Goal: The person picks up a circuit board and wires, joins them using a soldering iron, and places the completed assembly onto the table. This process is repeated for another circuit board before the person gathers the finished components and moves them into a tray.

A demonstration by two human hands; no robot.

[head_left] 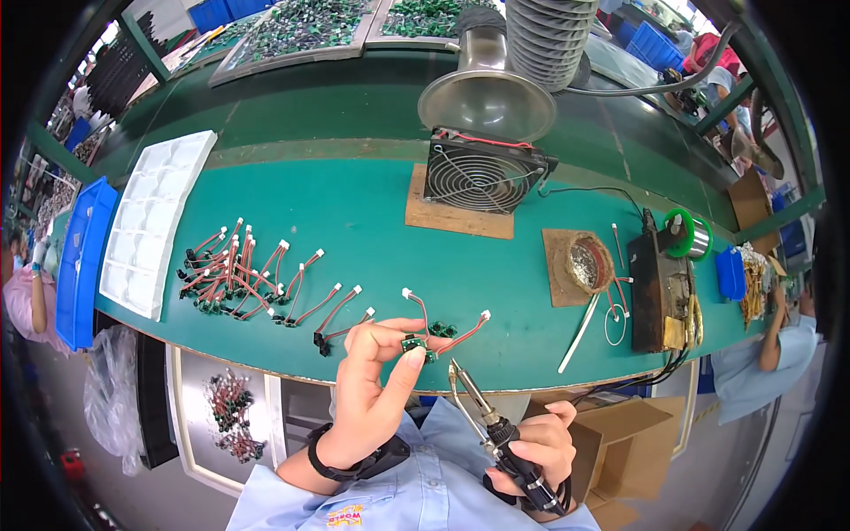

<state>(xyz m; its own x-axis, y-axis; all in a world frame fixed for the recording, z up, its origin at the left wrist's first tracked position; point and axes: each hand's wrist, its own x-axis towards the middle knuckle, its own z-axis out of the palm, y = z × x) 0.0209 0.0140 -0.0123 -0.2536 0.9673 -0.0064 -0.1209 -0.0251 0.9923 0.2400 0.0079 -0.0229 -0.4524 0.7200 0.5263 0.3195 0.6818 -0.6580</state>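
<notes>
My left hand (pixel 376 389) pinches a small green circuit board (pixel 414 346) with a red and white wire lead (pixel 416 305) between thumb and fingers, just above the green bench's near edge. In my right hand (pixel 536 447) I grip a soldering iron (pixel 482 411) by its black handle. Its metal tip (pixel 455 370) points up and left, close under the board. A second wired part (pixel 465 332) lies on the bench right beside the board.
Several finished wired boards (pixel 235 274) lie in rows at the left. A white compartment tray (pixel 155 221) and blue bin (pixel 81 261) stand further left. Fan (pixel 482 171), fume duct (pixel 491 88), tip-cleaner pad (pixel 589 263), solder spool (pixel 686 232) and iron stand (pixel 662 283) sit behind and right. Other people work at both sides.
</notes>
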